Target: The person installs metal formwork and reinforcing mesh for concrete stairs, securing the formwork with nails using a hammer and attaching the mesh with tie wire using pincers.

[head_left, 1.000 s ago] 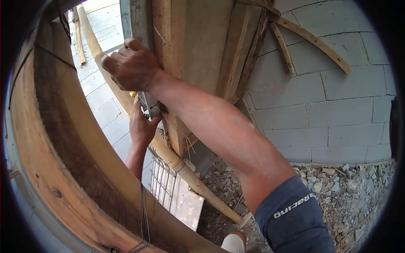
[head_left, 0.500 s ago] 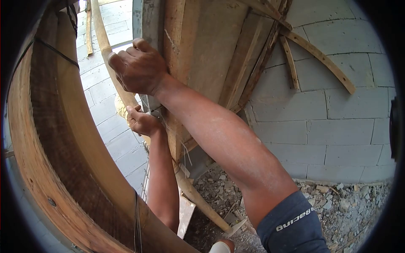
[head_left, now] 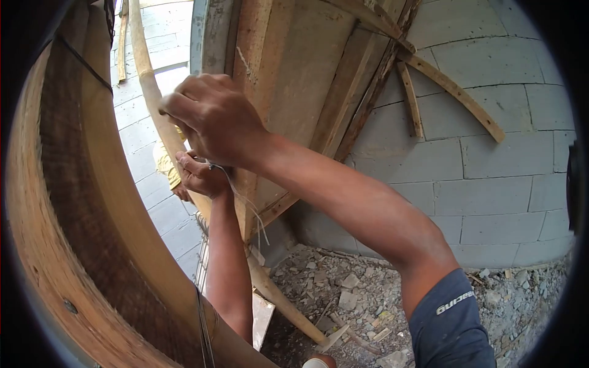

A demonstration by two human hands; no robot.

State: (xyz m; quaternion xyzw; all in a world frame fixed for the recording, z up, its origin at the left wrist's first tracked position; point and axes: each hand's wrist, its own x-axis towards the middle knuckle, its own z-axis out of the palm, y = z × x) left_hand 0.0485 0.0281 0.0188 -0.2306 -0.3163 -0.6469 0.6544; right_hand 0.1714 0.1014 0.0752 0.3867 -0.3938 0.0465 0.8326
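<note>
Against the plank formwork [head_left: 288, 80], the right hand [head_left: 215, 119] is clenched, with the left hand [head_left: 199, 175] curled just beneath it. Thin wire [head_left: 248, 205] trails down from between them. Its upper end is hidden, so which fist grips it cannot be told.

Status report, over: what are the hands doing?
Right hand fisted at edge of upright plank. Left hand closed just beneath. Thin wire trails from between them. Nothing blocking.
</note>
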